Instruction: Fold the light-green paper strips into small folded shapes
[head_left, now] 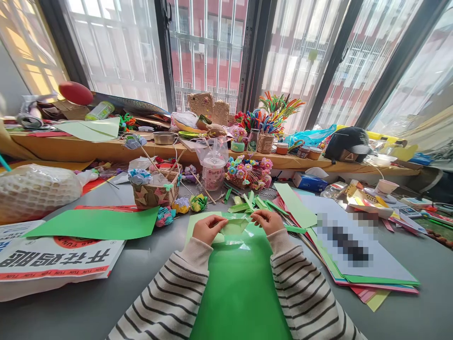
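Observation:
Between my hands is a small piece of pale green paper (236, 226), held above a glossy green sheet (244, 288). My left hand (209, 228) is closed in a pinch on the left end of this piece. At its upper right corner, the fingers of my right hand (268, 221) are pinched together. What lies between those fingertips is too small to make out. Shiny, see-through patches show around the paper. A larger pale green sheet (194, 225) lies partly beneath my left hand.
Green paper strips (255, 202) lie beyond my hands. A paper stack (385, 267) is on the right; a green sheet (95, 224) rests over a white bag (67, 257) on the left. A flower basket (150, 196) and plastic cup (213, 172) stand before the crowded sill (198, 150).

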Demonstrator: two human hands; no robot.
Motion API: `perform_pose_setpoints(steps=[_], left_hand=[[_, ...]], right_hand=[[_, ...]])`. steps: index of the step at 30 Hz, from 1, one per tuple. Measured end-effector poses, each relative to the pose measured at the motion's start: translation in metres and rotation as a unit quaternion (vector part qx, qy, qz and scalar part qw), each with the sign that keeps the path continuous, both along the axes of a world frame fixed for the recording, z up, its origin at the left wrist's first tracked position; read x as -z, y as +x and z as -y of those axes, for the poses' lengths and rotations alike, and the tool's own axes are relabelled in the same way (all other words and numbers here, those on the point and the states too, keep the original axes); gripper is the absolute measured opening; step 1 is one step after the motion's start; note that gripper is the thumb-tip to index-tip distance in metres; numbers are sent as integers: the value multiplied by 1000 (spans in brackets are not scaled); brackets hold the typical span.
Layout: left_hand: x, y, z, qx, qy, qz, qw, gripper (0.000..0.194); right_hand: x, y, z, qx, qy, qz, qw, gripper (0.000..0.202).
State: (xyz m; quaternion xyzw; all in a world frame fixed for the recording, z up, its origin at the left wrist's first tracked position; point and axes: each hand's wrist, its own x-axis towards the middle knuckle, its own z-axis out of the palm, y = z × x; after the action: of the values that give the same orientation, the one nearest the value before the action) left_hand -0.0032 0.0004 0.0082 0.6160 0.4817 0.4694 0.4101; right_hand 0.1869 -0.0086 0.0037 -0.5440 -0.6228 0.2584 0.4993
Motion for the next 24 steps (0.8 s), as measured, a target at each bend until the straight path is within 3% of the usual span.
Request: perform_pose_setpoints(steps=[3, 7, 15, 24], left_hand=[[0, 2, 1, 5, -6, 2, 1000, 20], [2, 7, 3, 10, -17, 32, 999, 19], [4, 6, 0, 32, -55, 62, 996, 21], [7, 7, -1, -20, -42, 67, 997, 17]], right_hand=[[-1, -5, 2, 4, 1, -19, 1000, 24], [-4, -21, 8, -54, -3, 45, 998, 19], [-10, -25, 10, 6, -33, 100, 994, 17], [0, -23, 5, 15, -51, -11, 999, 20]])
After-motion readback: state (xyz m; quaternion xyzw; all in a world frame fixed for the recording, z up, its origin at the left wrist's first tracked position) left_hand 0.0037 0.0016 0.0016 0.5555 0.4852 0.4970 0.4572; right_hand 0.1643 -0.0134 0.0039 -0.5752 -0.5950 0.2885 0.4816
